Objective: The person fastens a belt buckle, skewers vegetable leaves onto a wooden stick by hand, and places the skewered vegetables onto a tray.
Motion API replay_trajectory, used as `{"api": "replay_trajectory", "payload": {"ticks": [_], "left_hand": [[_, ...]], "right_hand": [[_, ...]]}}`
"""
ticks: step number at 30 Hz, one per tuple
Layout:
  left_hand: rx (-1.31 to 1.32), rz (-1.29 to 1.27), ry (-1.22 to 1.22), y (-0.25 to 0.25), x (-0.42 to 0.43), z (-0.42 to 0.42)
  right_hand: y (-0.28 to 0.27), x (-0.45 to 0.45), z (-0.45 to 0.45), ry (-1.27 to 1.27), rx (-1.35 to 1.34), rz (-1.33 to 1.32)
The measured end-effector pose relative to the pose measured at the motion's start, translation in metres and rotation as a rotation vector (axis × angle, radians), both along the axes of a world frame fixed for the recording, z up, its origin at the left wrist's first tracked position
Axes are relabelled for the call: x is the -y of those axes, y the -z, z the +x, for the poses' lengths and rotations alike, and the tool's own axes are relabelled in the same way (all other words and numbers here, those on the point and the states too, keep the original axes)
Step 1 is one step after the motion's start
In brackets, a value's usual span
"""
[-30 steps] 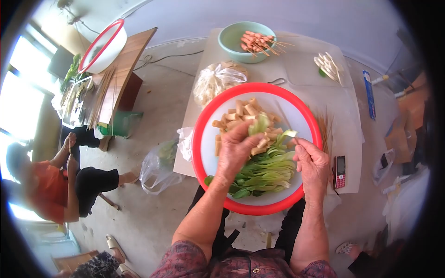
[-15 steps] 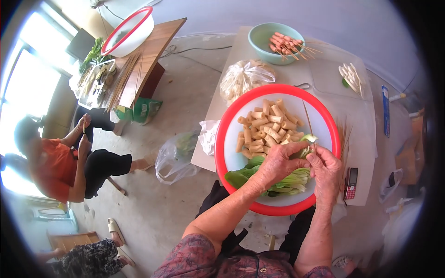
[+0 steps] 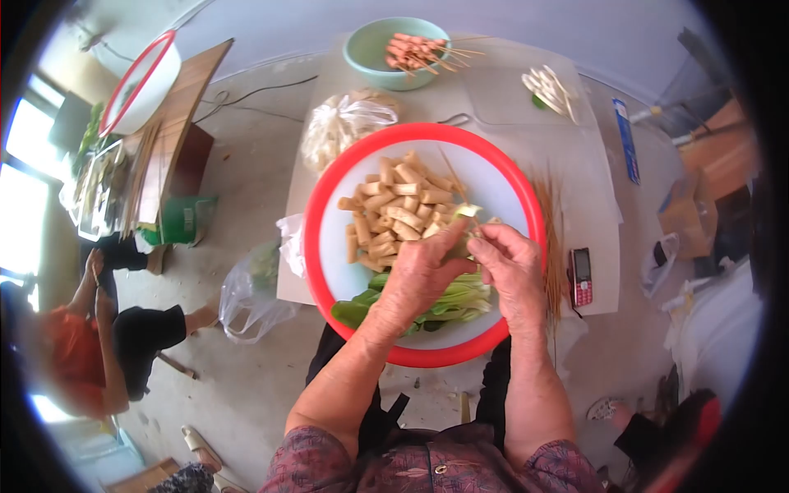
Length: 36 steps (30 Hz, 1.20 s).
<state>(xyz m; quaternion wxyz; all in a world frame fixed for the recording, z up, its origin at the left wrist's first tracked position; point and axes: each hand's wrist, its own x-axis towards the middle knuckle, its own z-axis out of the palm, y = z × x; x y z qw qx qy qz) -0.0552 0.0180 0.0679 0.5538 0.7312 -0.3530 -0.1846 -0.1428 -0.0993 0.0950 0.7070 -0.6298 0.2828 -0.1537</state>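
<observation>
- As my left hand [image 3: 426,271], half open, is touching a stalk [image 3: 468,211], my right hand [image 3: 515,271] is pinching a stick [image 3: 453,177].
- Under them, a tub [image 3: 524,187] is holding greens [image 3: 460,301] and rolls [image 3: 396,205].

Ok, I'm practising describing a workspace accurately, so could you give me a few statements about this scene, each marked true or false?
1. The left hand and right hand are both over the red-rimmed basin. True.
2. The phone lies inside the basin. False: it lies on the table, to the right of the basin.
3. The leafy greens lie nearer the person than the beige pieces. True.
4. The teal bowl holds leafy greens. False: it holds skewered pink pieces.
5. A clear plastic bag is on the floor. True.
</observation>
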Motion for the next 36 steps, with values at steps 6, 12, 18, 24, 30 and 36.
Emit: {"api": "replay_trajectory", "payload": {"ticks": [6, 12, 18, 24, 30, 36], "left_hand": [[0.087, 0.08, -0.015, 0.0, 0.002, -0.002], [0.08, 0.059, -0.006, -0.006, 0.004, -0.001], [0.15, 0.061, 0.01, -0.001, 0.006, -0.003], [-0.247, 0.072, 0.121, -0.018, 0.0, 0.011], [-0.789, -0.051, 0.203, -0.025, -0.002, 0.011], [-0.861, -0.059, 0.043, -0.017, -0.001, 0.011]], "right_hand": [[-0.002, 0.003, 0.0, -0.002, 0.0, 0.039], [-0.005, 0.002, -0.001, -0.023, -0.016, -0.042], [0.01, -0.002, -0.003, -0.03, 0.041, -0.44], [0.005, 0.011, -0.006, -0.012, 0.056, -0.334], [-0.001, 0.012, -0.006, -0.089, 0.048, -0.213], [0.004, 0.014, -0.005, -0.018, 0.033, -0.442]]}}
